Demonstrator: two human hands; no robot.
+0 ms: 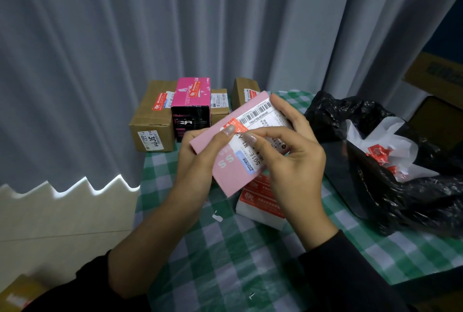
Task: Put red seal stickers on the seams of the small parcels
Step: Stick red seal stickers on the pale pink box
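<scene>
Head view: above the middle of the checked table (pixel 225 249), the left hand (pixel 198 159) grips the pink parcel (pixel 229 174), its thumb pressing a red seal sticker (pixel 235 123). The right hand (pixel 293 161) clasps the parcel's far edge. Sealed boxes (pixel 152 121) crowd the far edge against the curtain (pixel 125 36). A black bag (pixel 413 199) fills the right edge. A sticker pad (pixel 260 201) lies below the parcel. The near edge is bare cloth.

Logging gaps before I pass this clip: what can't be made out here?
Head view:
Pink parcel seam: covered by the left hand, right hand and label; whether the red sticker spans it is unclear.
Sticker stack: mostly hidden under the parcel.
Black bag contents: red scraps too small to identify.
Lower-left box: blurred, cut by the frame edge.
</scene>
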